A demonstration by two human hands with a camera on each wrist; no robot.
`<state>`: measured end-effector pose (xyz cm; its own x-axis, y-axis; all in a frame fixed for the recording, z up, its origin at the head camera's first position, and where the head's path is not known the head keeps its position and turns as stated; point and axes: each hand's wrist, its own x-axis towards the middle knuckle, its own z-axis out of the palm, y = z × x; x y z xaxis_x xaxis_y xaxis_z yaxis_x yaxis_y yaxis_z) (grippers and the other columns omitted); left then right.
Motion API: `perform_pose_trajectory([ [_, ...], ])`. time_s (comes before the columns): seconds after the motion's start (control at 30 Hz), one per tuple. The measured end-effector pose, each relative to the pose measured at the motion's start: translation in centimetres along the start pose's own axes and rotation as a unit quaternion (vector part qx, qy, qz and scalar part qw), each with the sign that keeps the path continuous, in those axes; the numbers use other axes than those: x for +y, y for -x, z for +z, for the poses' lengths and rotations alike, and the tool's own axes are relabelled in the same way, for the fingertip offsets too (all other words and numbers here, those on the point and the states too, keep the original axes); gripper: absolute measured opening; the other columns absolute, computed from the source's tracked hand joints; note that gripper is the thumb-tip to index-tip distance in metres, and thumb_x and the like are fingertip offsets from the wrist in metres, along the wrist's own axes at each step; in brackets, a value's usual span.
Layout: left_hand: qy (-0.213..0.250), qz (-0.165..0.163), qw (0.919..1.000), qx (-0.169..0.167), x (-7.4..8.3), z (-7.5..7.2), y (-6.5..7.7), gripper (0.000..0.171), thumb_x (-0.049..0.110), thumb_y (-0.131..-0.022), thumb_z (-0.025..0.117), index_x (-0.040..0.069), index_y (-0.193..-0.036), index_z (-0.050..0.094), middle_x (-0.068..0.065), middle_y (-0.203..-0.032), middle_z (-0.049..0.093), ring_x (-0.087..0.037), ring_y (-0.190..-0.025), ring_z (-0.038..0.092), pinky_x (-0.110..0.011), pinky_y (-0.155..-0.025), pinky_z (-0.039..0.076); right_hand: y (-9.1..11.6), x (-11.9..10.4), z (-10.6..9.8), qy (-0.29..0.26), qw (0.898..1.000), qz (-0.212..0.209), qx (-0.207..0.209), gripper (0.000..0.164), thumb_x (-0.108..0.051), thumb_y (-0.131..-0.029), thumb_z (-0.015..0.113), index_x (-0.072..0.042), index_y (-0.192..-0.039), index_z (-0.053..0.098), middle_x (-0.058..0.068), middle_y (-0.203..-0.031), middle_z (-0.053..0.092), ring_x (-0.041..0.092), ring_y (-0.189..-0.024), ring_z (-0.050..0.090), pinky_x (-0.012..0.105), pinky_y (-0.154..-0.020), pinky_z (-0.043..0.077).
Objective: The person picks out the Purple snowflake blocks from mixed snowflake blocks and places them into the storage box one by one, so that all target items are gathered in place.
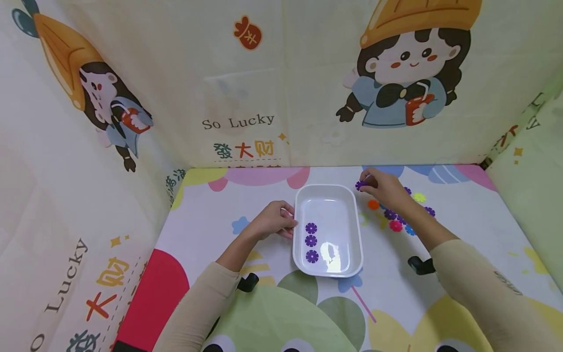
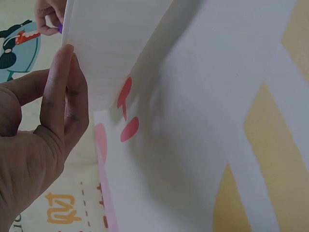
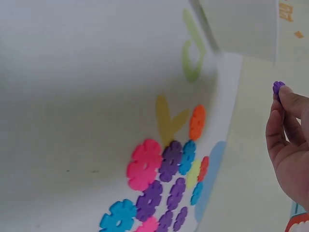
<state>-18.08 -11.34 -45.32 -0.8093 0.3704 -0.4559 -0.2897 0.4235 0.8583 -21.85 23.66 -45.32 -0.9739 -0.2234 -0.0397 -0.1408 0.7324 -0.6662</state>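
A white tray (image 1: 338,190) stands before me, with three purple flower-shaped plastic discs (image 1: 311,240) in a column along its left side. My left hand (image 1: 274,220) holds the tray's left rim; in the left wrist view its bent fingers (image 2: 57,92) lie against the tray's outer wall (image 2: 106,53). Beyond the tray's upper right corner, my right hand (image 1: 384,188) pinches one purple flower-shaped disc (image 1: 360,186) between thumb and fingertips. The right wrist view shows that disc (image 3: 277,87) held up at the fingertips.
Loose flower-shaped discs in several colours lie right of the tray, partly under my right forearm: an orange one (image 1: 373,205), a pink one (image 1: 395,226), a yellow one (image 1: 419,197) and several purple ones (image 1: 389,214). Printed cloth walls (image 1: 316,98) stand behind and at both sides.
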Motion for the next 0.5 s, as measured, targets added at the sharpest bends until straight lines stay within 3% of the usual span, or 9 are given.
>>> perform_pose_trajectory([
  [0.23,0.011,0.003,0.9999,-0.007,0.2,-0.1,0.1,0.034,0.0,-0.095,0.071,-0.007,-0.123,0.054,-0.024,-0.096,0.068,-0.02,-0.062,0.072,-0.054,-0.076,0.067,0.4,-2.5,-0.2,-0.011,0.999,-0.03,-0.007,0.025,-0.012,-0.1,0.068,-0.011,-0.123,0.059,0.017,-0.12,0.071,0.036,-0.108,0.071,0.049,-0.092,0.065],
  [0.5,0.015,0.004,0.9998,-0.009,0.3,0.0,0.2,0.035,0.0,-0.095,0.071,-0.008,-0.124,0.054,-0.016,-0.088,0.067,-0.019,-0.061,0.071,-0.055,-0.076,0.066,0.1,-4.4,0.9,0.003,0.997,-0.074,-0.03,0.021,-0.011,-0.098,0.07,-0.013,-0.118,0.063,0.012,-0.115,0.074,0.031,-0.104,0.073,0.047,-0.091,0.065],
])
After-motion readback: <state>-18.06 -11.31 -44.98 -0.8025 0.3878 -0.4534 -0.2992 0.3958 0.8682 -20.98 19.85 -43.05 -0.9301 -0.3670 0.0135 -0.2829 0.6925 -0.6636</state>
